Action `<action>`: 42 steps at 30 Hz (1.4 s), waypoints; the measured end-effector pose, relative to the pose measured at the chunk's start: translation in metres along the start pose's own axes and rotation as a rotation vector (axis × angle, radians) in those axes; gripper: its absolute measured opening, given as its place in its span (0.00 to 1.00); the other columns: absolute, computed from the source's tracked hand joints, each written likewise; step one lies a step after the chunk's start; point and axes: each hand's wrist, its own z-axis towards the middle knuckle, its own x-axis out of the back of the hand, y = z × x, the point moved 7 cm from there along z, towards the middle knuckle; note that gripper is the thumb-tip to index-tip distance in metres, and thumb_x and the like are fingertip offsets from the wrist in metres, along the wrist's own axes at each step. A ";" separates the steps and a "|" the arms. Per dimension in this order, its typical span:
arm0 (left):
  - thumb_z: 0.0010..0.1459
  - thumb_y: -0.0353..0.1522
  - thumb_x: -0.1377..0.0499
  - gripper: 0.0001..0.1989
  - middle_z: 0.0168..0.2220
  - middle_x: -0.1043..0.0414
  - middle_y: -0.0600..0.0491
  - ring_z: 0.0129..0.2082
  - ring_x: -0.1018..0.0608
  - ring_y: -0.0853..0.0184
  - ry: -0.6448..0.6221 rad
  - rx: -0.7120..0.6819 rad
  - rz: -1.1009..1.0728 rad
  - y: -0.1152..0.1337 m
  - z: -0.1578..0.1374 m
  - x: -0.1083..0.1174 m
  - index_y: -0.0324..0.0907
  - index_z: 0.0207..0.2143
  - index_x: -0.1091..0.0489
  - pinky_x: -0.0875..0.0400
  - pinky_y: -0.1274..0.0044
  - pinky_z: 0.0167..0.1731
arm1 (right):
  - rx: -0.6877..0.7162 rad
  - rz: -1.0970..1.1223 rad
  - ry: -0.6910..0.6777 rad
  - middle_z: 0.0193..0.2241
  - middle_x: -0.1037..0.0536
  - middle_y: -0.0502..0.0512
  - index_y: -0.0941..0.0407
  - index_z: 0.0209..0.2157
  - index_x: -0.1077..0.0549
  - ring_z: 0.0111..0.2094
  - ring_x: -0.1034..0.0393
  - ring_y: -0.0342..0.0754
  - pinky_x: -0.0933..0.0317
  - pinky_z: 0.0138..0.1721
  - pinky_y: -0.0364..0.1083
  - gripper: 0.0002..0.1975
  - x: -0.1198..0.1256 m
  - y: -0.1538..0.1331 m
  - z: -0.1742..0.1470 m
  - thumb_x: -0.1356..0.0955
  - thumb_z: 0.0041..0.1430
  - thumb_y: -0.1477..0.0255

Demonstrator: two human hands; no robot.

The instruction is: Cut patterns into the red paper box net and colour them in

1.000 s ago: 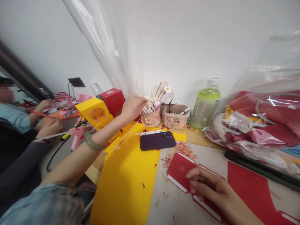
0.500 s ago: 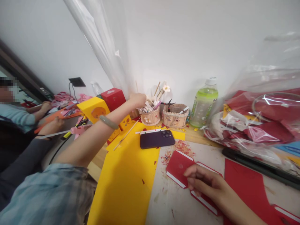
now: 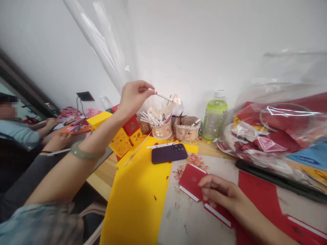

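While the middle of the frame is occupied by a purple phone (image 3: 170,153) and a pen-filled cup (image 3: 161,132), the right is crowded by a plastic bag (image 3: 273,136). Above the cup, a white pen (image 3: 165,97) is pinched by the raised left hand's (image 3: 134,97) fingertips; at lower right, a red card (image 3: 190,182) is partly covered by the loosely curled right hand (image 3: 223,194), whose hold cannot be told.

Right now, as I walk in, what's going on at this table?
A person's left hand holds up a slim white stick with red bands, near a decorated pot full of sticks. The right hand is at a red piece with white edge strips; whether it grips it is unclear. A dark phone lies on a yellow sheet.
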 end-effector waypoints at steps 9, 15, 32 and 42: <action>0.55 0.29 0.41 0.05 0.26 0.28 0.55 0.22 0.29 0.74 -0.489 -0.101 -0.664 0.087 -0.142 -0.077 0.38 0.35 0.29 0.34 0.83 0.22 | 0.123 0.510 0.184 0.19 0.32 0.45 0.52 0.30 0.28 0.16 0.47 0.37 0.49 0.18 0.39 0.17 0.027 -0.045 -0.015 0.27 0.42 0.56; 0.56 0.28 0.42 0.06 0.35 0.26 0.50 0.34 0.26 0.65 -0.529 -0.278 -0.500 0.089 -0.144 -0.100 0.38 0.38 0.29 0.33 0.73 0.37 | -0.016 0.524 0.199 0.14 0.37 0.43 0.55 0.25 0.30 0.15 0.49 0.36 0.52 0.16 0.37 0.14 0.031 -0.036 0.003 0.30 0.50 0.59; 0.67 0.31 0.59 0.20 0.16 0.33 0.57 0.14 0.29 0.75 -0.699 -0.363 -0.391 0.028 -0.181 -0.081 0.35 0.30 0.32 0.34 0.86 0.14 | 0.113 0.275 0.492 0.07 0.46 0.41 0.54 0.14 0.41 0.11 0.55 0.34 0.62 0.14 0.41 0.22 0.105 -0.071 -0.012 0.39 0.59 0.60; 0.64 0.30 0.50 0.13 0.41 0.25 0.42 0.41 0.22 0.62 -0.324 -0.893 -0.269 0.055 -0.217 -0.113 0.33 0.37 0.28 0.27 0.72 0.43 | -0.036 -0.091 0.248 0.16 0.30 0.46 0.55 0.22 0.32 0.19 0.37 0.41 0.44 0.21 0.41 0.12 0.036 -0.012 0.012 0.29 0.49 0.63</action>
